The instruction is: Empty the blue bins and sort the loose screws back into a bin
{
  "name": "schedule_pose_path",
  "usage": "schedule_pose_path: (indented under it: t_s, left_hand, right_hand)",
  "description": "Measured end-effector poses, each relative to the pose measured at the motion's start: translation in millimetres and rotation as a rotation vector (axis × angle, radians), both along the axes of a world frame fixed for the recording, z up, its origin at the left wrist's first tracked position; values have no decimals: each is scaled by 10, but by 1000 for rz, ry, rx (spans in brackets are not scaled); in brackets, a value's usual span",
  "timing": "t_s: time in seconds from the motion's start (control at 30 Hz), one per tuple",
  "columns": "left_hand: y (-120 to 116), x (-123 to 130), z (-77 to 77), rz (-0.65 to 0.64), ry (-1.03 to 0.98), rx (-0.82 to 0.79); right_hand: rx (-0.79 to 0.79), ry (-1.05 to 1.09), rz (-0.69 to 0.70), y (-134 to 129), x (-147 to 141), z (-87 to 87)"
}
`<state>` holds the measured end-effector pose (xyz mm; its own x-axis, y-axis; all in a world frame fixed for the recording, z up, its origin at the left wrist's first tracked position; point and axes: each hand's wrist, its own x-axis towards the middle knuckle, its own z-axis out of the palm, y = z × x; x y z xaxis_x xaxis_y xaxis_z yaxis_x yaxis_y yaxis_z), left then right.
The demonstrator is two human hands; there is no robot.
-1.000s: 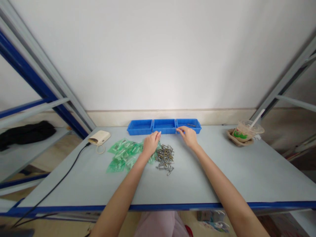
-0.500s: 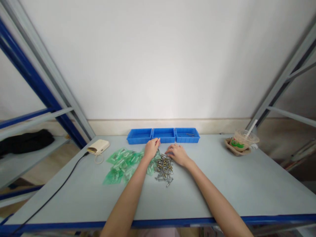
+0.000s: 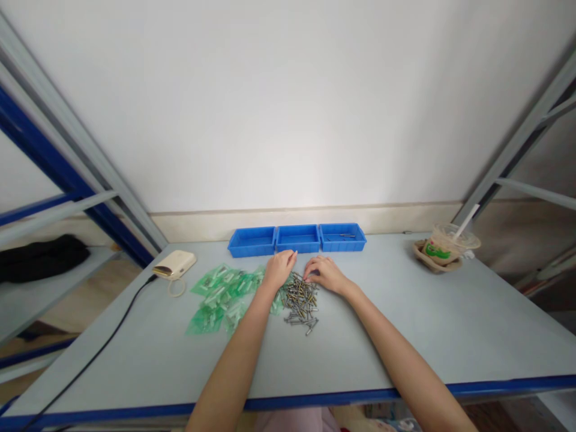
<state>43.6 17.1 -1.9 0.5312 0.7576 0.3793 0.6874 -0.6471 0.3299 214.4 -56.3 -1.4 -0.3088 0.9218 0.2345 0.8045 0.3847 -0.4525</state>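
A loose heap of metal screws (image 3: 300,300), some silvery and some brassy, lies on the table between my two forearms. My left hand (image 3: 279,268) is above the heap's upper left edge, fingers closed together; whatever they pinch is too small to make out. At the upper right of the heap, my right hand (image 3: 324,274) curls with thumb and fingertips at the screws, and what it grips is hidden. Green plastic bags (image 3: 220,295) of small parts spread to the left of the heap. Behind my hands stand three blue bins: left (image 3: 252,250), middle (image 3: 297,247) and right (image 3: 344,245), the last with a few screws inside.
A cream-coloured device (image 3: 176,263) with a black cable (image 3: 112,336) sits at the left. On the right, a plastic drink cup (image 3: 443,247) with a straw rests in a cardboard holder (image 3: 432,264). A white wall (image 3: 292,108) rises behind the table, metal frames on both sides.
The view has shifted slightly. My left hand has moved a little to the right, and my right hand's fingers have curled in more at the heap.
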Motion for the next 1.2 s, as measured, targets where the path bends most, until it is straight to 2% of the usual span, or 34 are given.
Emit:
schedule_pose_path:
  t_s: [0.17,0.3,0.4,0.5,0.63,0.77,0.9,1.03,1.2]
  left_hand:
    - [-21,-4,17,-19,-55,17]
    - [-70,7,76,-103,-159,75]
    - [-142,47,123,-233,-79,166]
    - [-205,92,135,-261,23,214]
    - [-210,113,109,-209,22,194]
    - [-183,116,90,-172,-22,126]
    - [-186,130,87,-173,-39,42]
    - [-180,130,72,-181,-108,-1]
    - [-157,113,62,-208,-136,49]
  right_hand:
    - [46,0,-118,-1,63,30]
    - [60,228,-216,32,129,56]
    - [33,416,-215,69,152,53]
    - [12,495,-206,81,157,43]
    - [84,424,-205,38,139,72]
    - [216,166,-213,-25,97,126]
    - [253,-4,-239,-48,86,143]
    - [232,21,-268,-40,115,141]
    - [200,111,-250,-33,123,149]
